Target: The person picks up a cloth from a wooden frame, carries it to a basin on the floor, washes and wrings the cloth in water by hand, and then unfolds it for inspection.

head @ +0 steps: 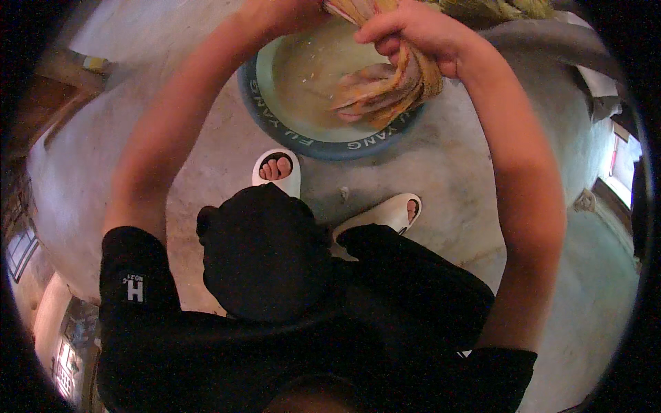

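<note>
A wet, twisted orange and pinkish cloth (397, 93) hangs over a round basin (338, 149) of cloudy water, near its right side. My right hand (423, 36) is closed around the cloth near the top of the view. My left hand (310, 10) is at the top edge, beside the cloth's upper end; its fingers are mostly cut off by the edge, so its grip cannot be made out. The basin has a pale inside and a blue-green rim bearing writing. Whether the cloth's lower end touches the water is unclear.
My feet in white slides (279, 178) stand on the concrete floor (217, 149) close to the basin. Yellow-green fabric (496, 10) lies beyond it at the upper right, next to a grey fabric-like thing (547, 41). A brown wooden object (67, 77) is at the far left.
</note>
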A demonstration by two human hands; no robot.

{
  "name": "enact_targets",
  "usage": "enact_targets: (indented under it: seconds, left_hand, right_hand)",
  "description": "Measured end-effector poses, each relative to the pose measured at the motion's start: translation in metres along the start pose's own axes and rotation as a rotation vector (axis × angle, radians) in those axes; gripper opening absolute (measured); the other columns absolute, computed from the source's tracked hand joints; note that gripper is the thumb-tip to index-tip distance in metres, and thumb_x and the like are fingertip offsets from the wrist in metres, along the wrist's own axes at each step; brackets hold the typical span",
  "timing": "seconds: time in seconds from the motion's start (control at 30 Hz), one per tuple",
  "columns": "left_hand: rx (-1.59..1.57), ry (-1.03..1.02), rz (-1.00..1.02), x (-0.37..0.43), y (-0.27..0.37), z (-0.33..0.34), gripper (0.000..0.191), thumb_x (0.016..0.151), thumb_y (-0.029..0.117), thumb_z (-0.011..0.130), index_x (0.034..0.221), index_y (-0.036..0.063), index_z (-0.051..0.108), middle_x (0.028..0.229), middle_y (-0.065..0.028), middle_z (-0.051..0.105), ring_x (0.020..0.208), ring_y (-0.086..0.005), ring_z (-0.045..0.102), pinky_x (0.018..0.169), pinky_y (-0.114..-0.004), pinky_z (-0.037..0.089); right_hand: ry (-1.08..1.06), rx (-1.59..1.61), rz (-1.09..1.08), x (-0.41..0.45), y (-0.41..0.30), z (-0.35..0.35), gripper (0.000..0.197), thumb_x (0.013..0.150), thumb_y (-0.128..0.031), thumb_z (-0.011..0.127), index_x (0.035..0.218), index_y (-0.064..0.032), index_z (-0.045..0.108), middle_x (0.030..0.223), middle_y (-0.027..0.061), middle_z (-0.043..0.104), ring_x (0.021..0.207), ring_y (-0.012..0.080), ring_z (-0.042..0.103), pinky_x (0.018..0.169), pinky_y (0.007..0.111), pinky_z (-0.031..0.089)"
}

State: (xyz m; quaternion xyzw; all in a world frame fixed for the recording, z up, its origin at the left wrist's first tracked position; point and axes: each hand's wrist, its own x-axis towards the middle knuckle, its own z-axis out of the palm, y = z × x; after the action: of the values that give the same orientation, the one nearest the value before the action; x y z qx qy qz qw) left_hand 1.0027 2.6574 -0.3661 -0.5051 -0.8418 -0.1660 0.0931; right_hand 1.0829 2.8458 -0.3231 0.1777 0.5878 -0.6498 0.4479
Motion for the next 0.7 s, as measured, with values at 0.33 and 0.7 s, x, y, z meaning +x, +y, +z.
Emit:
enact_targets:
  seconds: [0.33, 0.7]
  left_hand:
    - [0.134, -1.044, -0.299, 0.031, 0.034, -0.025, 0.022, 0.078, 0.027, 0.063, 0.084, 0.0064, 0.07, 0.085, -0.0174, 0.067, 0.076, -0.032, 0.066, 0.068, -0.045, 0.051]
    - [-0.459, -1.333, -0.435, 0.039, -0.007, 0.018, 0.029, 0.082, 0.031, 0.052, 0.075, 0.0047, 0.064, 0.064, -0.0099, 0.057, 0.057, -0.0272, 0.05, 0.056, -0.042, 0.04]
  right_hand:
    - [0.668, -1.305, -0.07, 0.012, 0.013, 0.041, 0.028, 0.087, -0.023, 0.058, 0.099, 0.0016, 0.06, 0.088, 0.0218, 0.065, 0.077, 0.0374, 0.063, 0.067, 0.049, 0.05]
    - [0.794, -1.642, -0.345, 0.032, 0.032, 0.019, 0.02, 0.093, -0.02, 0.048, 0.106, -0.0076, 0.056, 0.073, 0.0158, 0.062, 0.06, 0.0368, 0.061, 0.053, 0.049, 0.049]
